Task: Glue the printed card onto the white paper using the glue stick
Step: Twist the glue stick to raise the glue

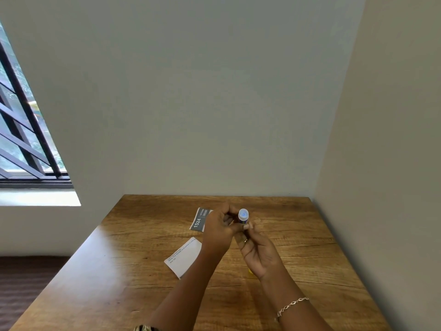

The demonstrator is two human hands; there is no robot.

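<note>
Both hands hold a glue stick (pixel 243 215) upright above the middle of the wooden table (pixel 298 247); its white round top faces the camera. My right hand (pixel 259 252) grips its lower body from below. My left hand (pixel 220 226) pinches it from the left side. A grey printed card (pixel 199 220) marked 1524 lies flat behind my left hand, partly hidden by it. A white paper (pixel 185 256) with a few lines of small print lies nearer, left of my left forearm. A small yellow thing (pixel 249 271) peeks out under my right wrist.
The table stands in a corner, with a wall along its far edge and another along its right side. A barred window (pixel 21 139) is at the left, and dark floor (pixel 28 283) lies beyond the table's left edge.
</note>
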